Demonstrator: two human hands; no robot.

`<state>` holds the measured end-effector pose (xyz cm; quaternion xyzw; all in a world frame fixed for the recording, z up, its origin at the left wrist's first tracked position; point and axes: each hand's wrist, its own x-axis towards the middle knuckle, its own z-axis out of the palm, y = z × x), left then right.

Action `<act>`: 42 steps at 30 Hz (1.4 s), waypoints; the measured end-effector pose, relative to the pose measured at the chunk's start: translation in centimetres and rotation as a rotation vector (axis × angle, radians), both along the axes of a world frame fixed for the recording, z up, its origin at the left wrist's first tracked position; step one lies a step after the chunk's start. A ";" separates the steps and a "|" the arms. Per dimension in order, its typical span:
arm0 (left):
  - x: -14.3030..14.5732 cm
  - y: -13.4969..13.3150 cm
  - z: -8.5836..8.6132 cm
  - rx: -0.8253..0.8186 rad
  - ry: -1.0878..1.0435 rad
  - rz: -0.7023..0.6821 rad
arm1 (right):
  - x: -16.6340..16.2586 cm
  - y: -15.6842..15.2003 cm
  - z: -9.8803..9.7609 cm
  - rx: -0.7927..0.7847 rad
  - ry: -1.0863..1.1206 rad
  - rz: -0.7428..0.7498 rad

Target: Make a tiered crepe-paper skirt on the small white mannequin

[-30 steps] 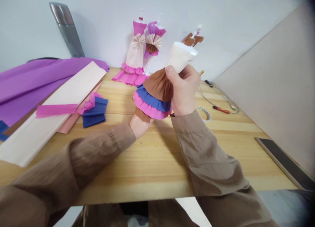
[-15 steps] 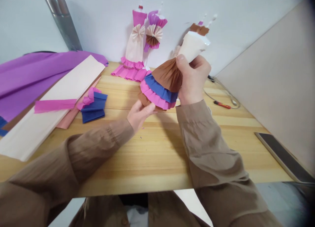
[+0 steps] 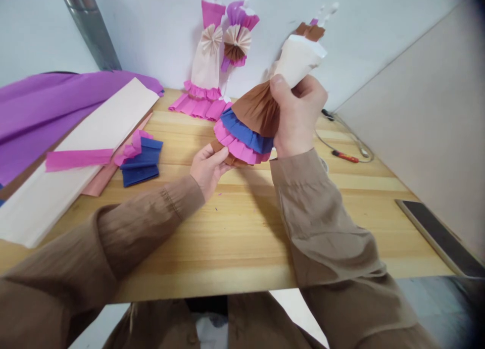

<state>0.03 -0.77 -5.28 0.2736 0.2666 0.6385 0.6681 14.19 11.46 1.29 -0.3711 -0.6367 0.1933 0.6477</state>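
A small paper dress (image 3: 257, 111) is held tilted above the table, its white bodice (image 3: 299, 58) at upper right. The skirt has brown, blue and pink ruffled tiers, with a brown one at the bottom. My right hand (image 3: 299, 111) is closed around the waist, the thumb pressing on the gathered brown paper. At the lower hem, my left hand (image 3: 208, 167) pinches the brown bottom ruffle between thumb and fingers. Folded blue crepe paper (image 3: 140, 164) and a crumpled pink strip (image 3: 134, 146) lie to the left.
Several finished paper dresses (image 3: 206, 66) stand by the wall. Cream crepe paper (image 3: 102, 119) and a purple sheet (image 3: 56, 106) cover the table's left side. On the right are a red tool with a cable (image 3: 344, 157) and a phone (image 3: 439, 233). A grey metal cylinder (image 3: 89, 26) stands at back left.
The view has shifted slightly. My left hand has moved a little left along the hem and now grips the brown ruffle more closely. My right hand keeps its hold at the waist.
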 end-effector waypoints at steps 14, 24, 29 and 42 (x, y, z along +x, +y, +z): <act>1.7 0.0 0.9 -0.063 -0.005 0.103 | -1.5 -2.3 0.9 0.003 0.005 0.079; 1.3 -0.8 2.2 -0.224 0.149 0.066 | -1.6 -2.3 0.8 0.038 0.044 0.078; 1.4 -0.6 2.5 -0.269 0.132 0.113 | -1.9 -3.0 1.0 0.060 0.055 0.054; 1.8 -0.9 2.4 -0.075 -0.098 0.035 | -2.4 -3.7 1.2 0.062 0.053 0.056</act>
